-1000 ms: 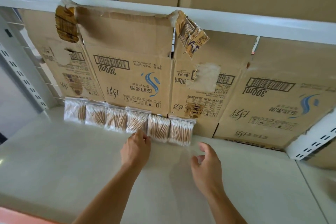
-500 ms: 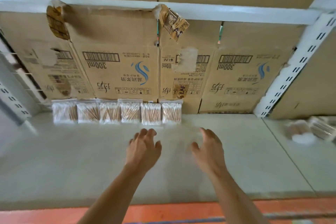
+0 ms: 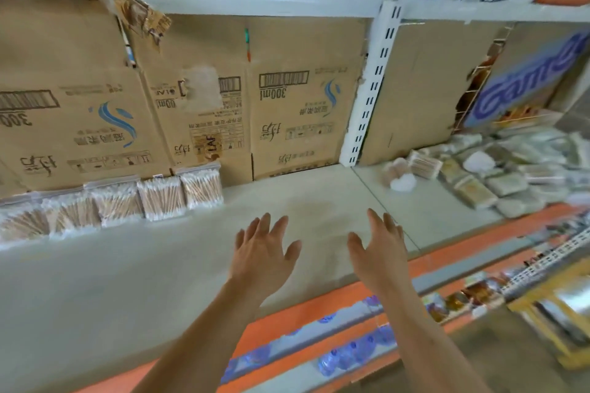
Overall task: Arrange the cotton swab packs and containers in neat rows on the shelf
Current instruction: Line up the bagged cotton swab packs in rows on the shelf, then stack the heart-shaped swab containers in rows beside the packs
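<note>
A row of several clear cotton swab packs stands upright against the cardboard at the back left of the pale shelf. On the neighbouring shelf section to the right lies a loose heap of swab packs and containers. My left hand and my right hand hover over the bare shelf in front of the row, fingers spread, holding nothing. Neither hand touches a pack.
Flattened cardboard boxes line the shelf's back. A white slotted upright divides the two sections. The upper shelf's rail runs overhead. An orange front edge borders the shelf, with bottled goods on lower shelves.
Both hands have drawn back from the row of packs and opened. The view has swung right, bringing the heap of packs on the right section into sight.
</note>
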